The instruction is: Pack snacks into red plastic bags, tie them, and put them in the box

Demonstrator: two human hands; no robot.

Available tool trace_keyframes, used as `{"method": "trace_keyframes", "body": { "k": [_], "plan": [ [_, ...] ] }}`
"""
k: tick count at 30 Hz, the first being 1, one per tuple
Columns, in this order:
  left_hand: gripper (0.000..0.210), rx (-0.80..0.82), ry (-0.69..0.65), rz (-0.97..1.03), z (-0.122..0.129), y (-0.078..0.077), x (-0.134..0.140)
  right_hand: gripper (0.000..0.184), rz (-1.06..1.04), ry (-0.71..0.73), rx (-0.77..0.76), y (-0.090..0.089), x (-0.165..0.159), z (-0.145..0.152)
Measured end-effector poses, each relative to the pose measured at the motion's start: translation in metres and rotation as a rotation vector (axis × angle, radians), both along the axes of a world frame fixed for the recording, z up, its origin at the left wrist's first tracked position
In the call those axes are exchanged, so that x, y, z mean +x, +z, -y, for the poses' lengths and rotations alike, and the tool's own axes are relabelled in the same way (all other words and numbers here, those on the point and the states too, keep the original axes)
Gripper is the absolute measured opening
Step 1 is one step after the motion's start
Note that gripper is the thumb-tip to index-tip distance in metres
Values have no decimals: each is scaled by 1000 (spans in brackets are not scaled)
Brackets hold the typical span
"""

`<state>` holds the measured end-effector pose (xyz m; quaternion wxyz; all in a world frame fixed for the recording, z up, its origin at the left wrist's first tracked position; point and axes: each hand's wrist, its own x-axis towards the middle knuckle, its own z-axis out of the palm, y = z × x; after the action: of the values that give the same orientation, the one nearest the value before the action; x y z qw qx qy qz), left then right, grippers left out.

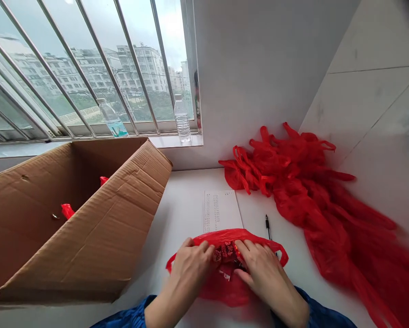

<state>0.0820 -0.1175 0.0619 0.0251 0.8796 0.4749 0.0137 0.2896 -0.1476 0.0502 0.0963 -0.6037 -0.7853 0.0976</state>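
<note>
A red plastic bag (225, 296) lies on the white table in front of me, its mouth spread and its handle loops out to both sides. My left hand (194, 264) is closed at the left part of the bag's mouth, its fingers curled over the rim. At the right part, my right hand (261, 266) grips the bag's mouth with bent fingers, the thumb lower and apart from them. Between the hands, dark red packets (225, 251) with black print show inside the bag. The hands and the film cover the rest of the contents.
An open cardboard box (115, 228) stands at left with red plastic inside. A pile of red plastic bags (303, 182) spreads along the right. Beyond my hands lie a printed sheet (223, 209) and a black pen (267, 223). Two bottles, one clear (182, 120), stand on the windowsill.
</note>
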Motion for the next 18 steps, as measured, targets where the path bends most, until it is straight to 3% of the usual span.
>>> {"method": "trace_keyframes", "body": {
  "k": [3, 9, 13, 18],
  "plan": [
    [24, -66, 119, -111, -7, -1, -15, 47, 30, -51, -64, -4, 8, 1],
    [44, -167, 80, -138, -4, 20, -24, 64, -17, -7, -16, -3, 9, 4],
    [26, -153, -26, -73, 3, 23, -20, 57, -82, 38, 108, 0, 8, 4],
    [10, -155, -111, -37, 8, 11, -12, 45, -192, 107, 141, -3, 7, 3]
  ]
}}
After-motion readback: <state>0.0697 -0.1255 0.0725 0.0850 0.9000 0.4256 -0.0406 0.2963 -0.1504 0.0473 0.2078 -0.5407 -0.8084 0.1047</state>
